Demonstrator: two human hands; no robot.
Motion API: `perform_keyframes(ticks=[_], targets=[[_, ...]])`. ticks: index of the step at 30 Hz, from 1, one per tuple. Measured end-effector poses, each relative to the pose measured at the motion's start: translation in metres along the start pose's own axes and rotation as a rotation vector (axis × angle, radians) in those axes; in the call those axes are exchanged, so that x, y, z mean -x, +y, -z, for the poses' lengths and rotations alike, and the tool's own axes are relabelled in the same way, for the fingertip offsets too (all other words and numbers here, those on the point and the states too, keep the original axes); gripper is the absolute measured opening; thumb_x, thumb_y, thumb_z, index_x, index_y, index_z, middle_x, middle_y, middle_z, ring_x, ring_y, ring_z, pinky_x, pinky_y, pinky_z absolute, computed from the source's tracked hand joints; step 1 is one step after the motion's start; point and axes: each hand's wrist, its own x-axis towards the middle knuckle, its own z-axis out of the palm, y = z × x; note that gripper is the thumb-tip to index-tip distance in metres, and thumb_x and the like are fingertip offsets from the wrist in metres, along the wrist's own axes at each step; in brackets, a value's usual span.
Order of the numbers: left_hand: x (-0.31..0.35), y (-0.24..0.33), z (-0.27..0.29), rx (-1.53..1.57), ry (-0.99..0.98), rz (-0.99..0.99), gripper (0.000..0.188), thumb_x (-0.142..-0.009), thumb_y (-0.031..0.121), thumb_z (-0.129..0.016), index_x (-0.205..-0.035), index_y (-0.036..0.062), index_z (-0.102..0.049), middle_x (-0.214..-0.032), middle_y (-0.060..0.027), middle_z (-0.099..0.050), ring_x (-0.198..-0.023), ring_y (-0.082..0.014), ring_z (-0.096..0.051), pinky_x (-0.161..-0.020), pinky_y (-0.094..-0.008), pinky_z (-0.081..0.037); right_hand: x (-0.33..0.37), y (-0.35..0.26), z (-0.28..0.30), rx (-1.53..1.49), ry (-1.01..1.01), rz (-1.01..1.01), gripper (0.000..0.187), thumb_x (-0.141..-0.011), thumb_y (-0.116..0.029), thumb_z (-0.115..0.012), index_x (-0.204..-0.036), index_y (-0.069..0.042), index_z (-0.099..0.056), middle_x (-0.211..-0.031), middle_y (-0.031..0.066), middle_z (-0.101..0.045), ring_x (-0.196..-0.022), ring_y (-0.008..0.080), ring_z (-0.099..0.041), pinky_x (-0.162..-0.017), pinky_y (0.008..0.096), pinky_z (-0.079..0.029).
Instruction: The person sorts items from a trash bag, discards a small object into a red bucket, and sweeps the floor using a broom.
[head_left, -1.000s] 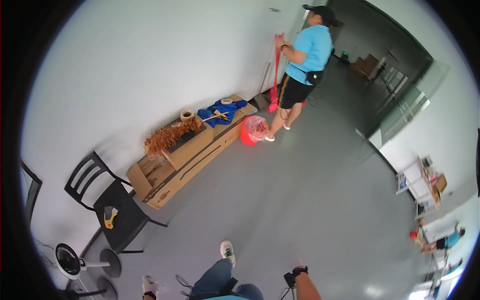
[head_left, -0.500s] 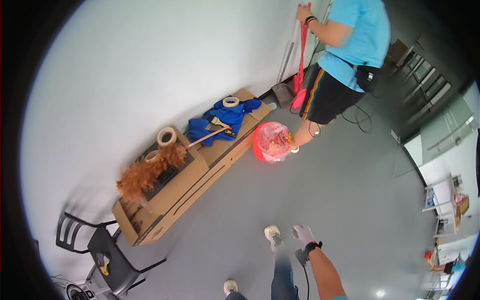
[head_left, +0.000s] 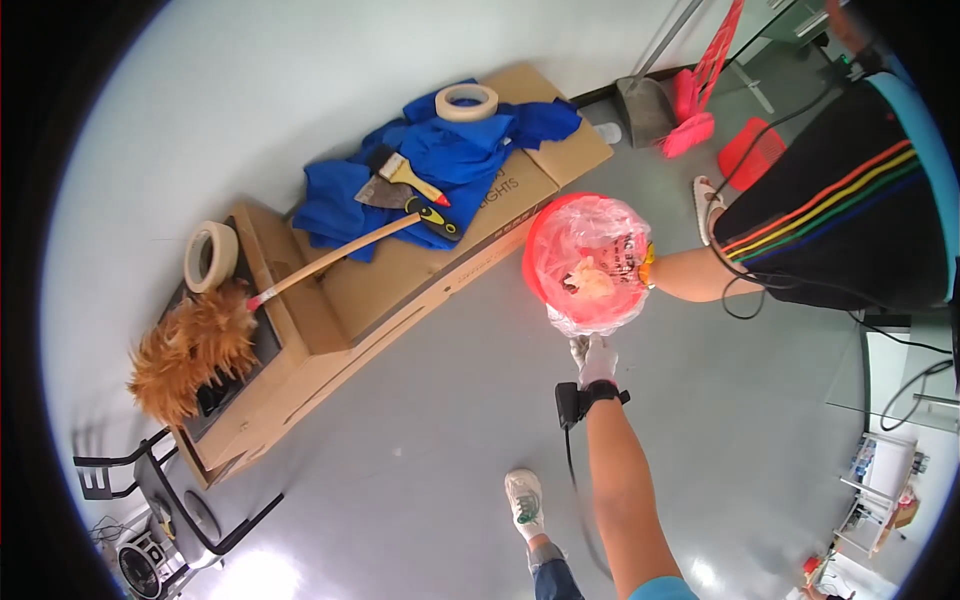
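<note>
My right hand (head_left: 594, 357), in a pale glove with a black strap and device at the wrist, reaches forward with its fingers stretched and slightly apart. Its fingertips are at the near edge of a clear plastic bag (head_left: 580, 322), and I cannot tell whether they touch it. That bag lines a round red bin (head_left: 538, 262) and hangs over its rim. Crumpled pale waste (head_left: 591, 281) lies inside. My left hand is outside the picture.
Beside the wall, a long cardboard box (head_left: 400, 285) carries blue cloth (head_left: 440, 150), tape rolls, a brush, a scraper and a feather duster (head_left: 195, 350). A co-worker's leg (head_left: 700, 275) stands right of the bin. A dustpan (head_left: 645, 112), red basket (head_left: 752, 155) and black chair (head_left: 165, 480) stand around.
I have come closer to the bin and box, which look larger now. My right hand has moved forward to the bag's edge. The co-worker appears farther right.
</note>
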Motion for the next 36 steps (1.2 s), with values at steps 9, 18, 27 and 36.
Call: perform_keyframes(ticks=[9,18,27,36], targets=[[0.052,0.089,-0.063,0.064,0.119,0.114,0.060,-0.079,0.003,-0.061,-0.129,0.0105,-0.027,-0.116,-0.0113,-0.040,-0.091,-0.0199,-0.047,-0.072,-0.0309,-0.049,-0.032,0.014,-0.017,-0.096,-0.014,-0.022,0.019,-0.079,-0.003,-0.045,-0.097,0.004,-0.048,-0.084,0.0139,-0.055,-0.066,0.0235,-0.056,-0.056,0.0360,-0.055],[0.025,0.051,-0.092,0.046,-0.146,-0.109,0.062,-0.080,0.007,-0.060,-0.132,0.0134,-0.028,-0.095,-0.0088,-0.054,-0.086,-0.0184,-0.051,-0.069,-0.0329,-0.047,0.135,0.090,0.145,0.744,-0.195,0.318,0.018,-0.076,-0.003,-0.049,-0.094,-0.003,-0.051,-0.075,0.0060,-0.054,-0.056,0.0146,-0.054,-0.038,0.0275,-0.043],[0.001,0.148,-0.124,-0.369,-0.110,-1.014,0.048,-0.077,0.015,-0.056,-0.124,0.0193,-0.045,-0.116,-0.0106,-0.045,-0.106,-0.0310,-0.046,-0.079,-0.0408,-0.047,0.530,0.090,0.178,1.367,-0.748,0.461,0.023,-0.073,-0.013,-0.054,-0.090,0.003,-0.053,-0.075,0.0170,-0.058,-0.070,0.0296,-0.060,-0.067,0.0388,-0.047],[-0.060,-0.011,-0.032,-0.702,0.182,-0.836,0.042,-0.080,0.013,-0.048,-0.122,0.0133,-0.045,-0.112,-0.0132,-0.050,-0.097,-0.0280,-0.052,-0.071,-0.0381,-0.047,0.795,0.132,0.280,1.283,-0.948,0.386,0.020,-0.075,-0.013,-0.056,-0.082,0.004,-0.049,-0.062,0.0165,-0.056,-0.048,0.0264,-0.057,-0.049,0.0358,-0.046]])
